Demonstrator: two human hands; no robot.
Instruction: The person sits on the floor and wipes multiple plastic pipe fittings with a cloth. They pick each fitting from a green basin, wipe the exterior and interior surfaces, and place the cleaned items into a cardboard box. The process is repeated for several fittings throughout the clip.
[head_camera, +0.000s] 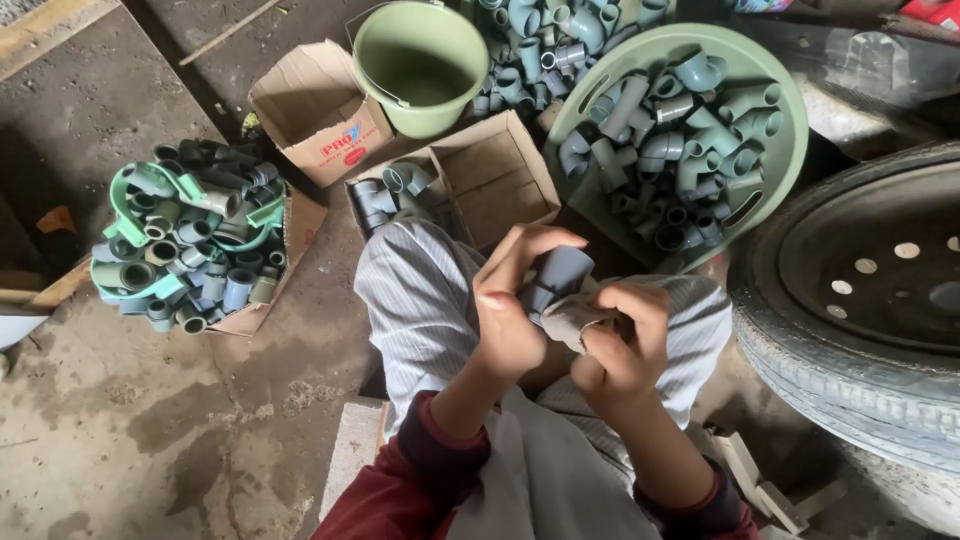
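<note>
Grey pipe bits (190, 245) sit heaped in a flat box far left of the fingers. An empty brown box (318, 110) with a red and blue label on its side is up and left. The left hand (512, 300) fingers are curled tight round a grey pipe elbow (560, 275). The right hand (625, 345) pinches a scrap (578, 318) against it; rubbing goes best with the elbow held firm. A green basket (790, 150) is up right.

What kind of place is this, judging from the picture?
Probably a small workshop or yard where pipe fittings are sorted by hand: a bare concrete floor, a green basin heaped with grey fittings, and an old tyre beside the seated person.
</note>
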